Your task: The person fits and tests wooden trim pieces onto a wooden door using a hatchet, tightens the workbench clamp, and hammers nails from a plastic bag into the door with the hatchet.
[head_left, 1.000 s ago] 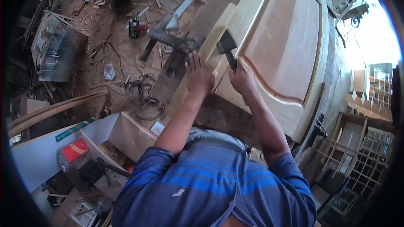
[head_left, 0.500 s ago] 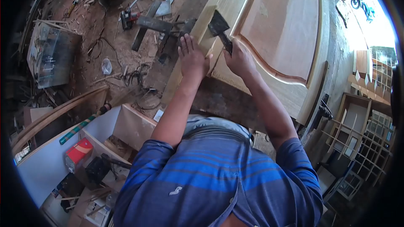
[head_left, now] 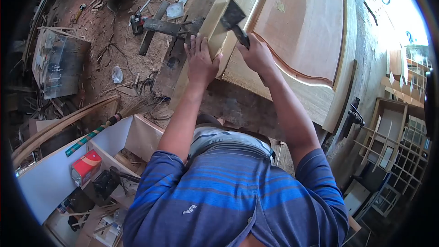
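Note:
A wooden panel door (head_left: 304, 32) with a curved moulding lies flat on the bench. My right hand (head_left: 258, 55) is wrapped round the short handle of a dark, broad-headed tool (head_left: 233, 16). Its flat head covers part of the door's left edge; whether it touches the wood is unclear. My left hand (head_left: 202, 61) rests palm down, fingers stretched, on a pale wooden strip (head_left: 218, 25) along that edge, with nothing gripped.
A dark metal clamp (head_left: 162, 26) stands left of the bench, near a red and black power tool (head_left: 136, 22). Another clamp (head_left: 354, 114) grips the bench's right side. Wood scraps and cables litter the floor. A white-sided open box (head_left: 50, 174) holds a red carton (head_left: 86, 167).
My right hand and the tool have moved slightly left, the tool's head also rising in the view. My left hand has shifted a little left, still flat on the wood.

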The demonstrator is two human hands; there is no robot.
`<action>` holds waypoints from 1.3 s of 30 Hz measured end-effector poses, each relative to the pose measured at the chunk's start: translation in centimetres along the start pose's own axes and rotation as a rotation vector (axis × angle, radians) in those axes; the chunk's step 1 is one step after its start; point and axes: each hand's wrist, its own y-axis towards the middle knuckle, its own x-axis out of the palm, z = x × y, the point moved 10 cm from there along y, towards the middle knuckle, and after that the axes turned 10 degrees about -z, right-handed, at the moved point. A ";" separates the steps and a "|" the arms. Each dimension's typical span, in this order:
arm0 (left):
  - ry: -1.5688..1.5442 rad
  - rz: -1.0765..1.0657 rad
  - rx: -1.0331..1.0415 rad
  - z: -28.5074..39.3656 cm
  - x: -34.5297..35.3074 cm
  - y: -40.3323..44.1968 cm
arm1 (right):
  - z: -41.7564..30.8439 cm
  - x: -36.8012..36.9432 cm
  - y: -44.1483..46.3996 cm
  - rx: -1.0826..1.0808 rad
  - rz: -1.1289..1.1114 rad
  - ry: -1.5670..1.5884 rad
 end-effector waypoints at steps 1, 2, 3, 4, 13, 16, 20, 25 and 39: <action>-0.053 -0.020 0.023 0.1 0.1 -0.5 | 0.4 -0.6 -1.1 -0.021 0.075 0.056; -0.106 -0.042 0.049 0.8 -0.4 -1.0 | 1.0 -1.1 -2.9 -0.038 0.151 0.113; -0.161 -0.060 0.076 1.6 -0.9 -1.3 | 1.6 -1.9 -4.6 -0.057 0.229 0.168; -0.183 -0.094 0.099 2.5 -0.9 -1.9 | 2.7 -2.2 -6.2 0.023 0.206 0.216; -0.201 -0.211 -0.021 8.0 -0.1 -5.2 | 12.2 -1.4 -17.3 0.316 0.203 0.347; -0.178 -0.168 -0.127 7.8 1.7 -5.3 | 12.0 -1.3 -17.3 0.297 0.223 0.286; -0.198 -0.093 -0.143 7.8 1.9 -4.6 | 8.7 -3.3 -14.0 0.105 0.272 0.176; -0.267 -0.071 -0.131 7.4 2.2 -4.5 | 0.8 -12.4 -12.2 -0.175 0.462 0.263; -0.336 -0.082 -0.144 6.7 1.9 -3.9 | 7.1 -5.1 -6.1 0.127 0.026 -0.108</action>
